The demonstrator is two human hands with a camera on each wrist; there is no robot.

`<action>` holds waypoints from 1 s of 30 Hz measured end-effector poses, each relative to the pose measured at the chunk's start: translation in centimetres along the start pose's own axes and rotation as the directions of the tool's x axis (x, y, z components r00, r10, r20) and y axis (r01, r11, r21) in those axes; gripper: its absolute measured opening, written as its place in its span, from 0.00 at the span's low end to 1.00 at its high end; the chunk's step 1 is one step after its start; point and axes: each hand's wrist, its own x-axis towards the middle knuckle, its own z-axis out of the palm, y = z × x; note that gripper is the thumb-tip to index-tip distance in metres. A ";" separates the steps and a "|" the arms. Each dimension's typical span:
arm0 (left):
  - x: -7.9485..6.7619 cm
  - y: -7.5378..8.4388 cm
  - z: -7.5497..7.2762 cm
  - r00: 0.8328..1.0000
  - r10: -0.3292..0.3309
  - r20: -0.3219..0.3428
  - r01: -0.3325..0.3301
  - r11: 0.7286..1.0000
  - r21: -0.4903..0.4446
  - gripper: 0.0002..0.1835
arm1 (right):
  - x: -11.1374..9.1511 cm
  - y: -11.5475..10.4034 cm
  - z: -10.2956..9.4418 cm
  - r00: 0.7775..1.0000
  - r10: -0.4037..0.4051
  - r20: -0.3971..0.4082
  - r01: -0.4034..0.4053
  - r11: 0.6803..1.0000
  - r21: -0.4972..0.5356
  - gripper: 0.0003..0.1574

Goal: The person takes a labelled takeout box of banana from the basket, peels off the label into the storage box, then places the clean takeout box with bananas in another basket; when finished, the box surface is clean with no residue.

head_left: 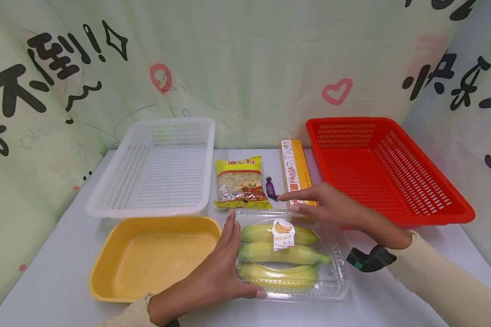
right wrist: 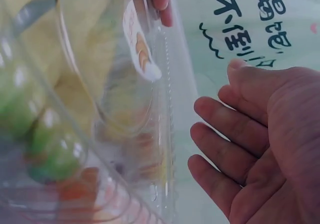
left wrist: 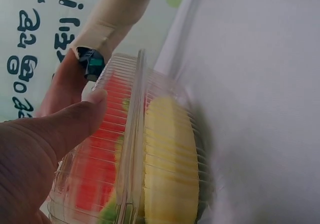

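Note:
A clear plastic clamshell box (head_left: 335, 286) with several yellow-green bananas (head_left: 278, 252) inside is in front of me, a white label (head_left: 283, 234) on its lid. My left hand (head_left: 221, 268) holds its left side, thumb at the near edge and fingers toward the far corner. In the left wrist view that thumb (left wrist: 75, 124) lies against the ribbed plastic (left wrist: 135, 149). Over the box's far right corner is my right hand (head_left: 339, 206), its fingers loosely extended. The right wrist view shows this hand (right wrist: 255, 139) beside the box, holding nothing.
Behind the box lie a yellow noodle packet (head_left: 241, 182), a purple-wrapped candy (head_left: 271, 188) and a pasta box (head_left: 296, 168). A white basket (head_left: 155, 211) and a yellow basin (head_left: 147, 254) stand at the left. A red basket (head_left: 393, 181) stands at the right.

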 end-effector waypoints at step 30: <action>0.0 0.1 0.2 1.000 -0.001 -0.014 0.001 1.000 0.000 0.77 | -2.7 -1.3 2.5 0.972 -0.083 0.220 0.109 0.988 -0.109 0.28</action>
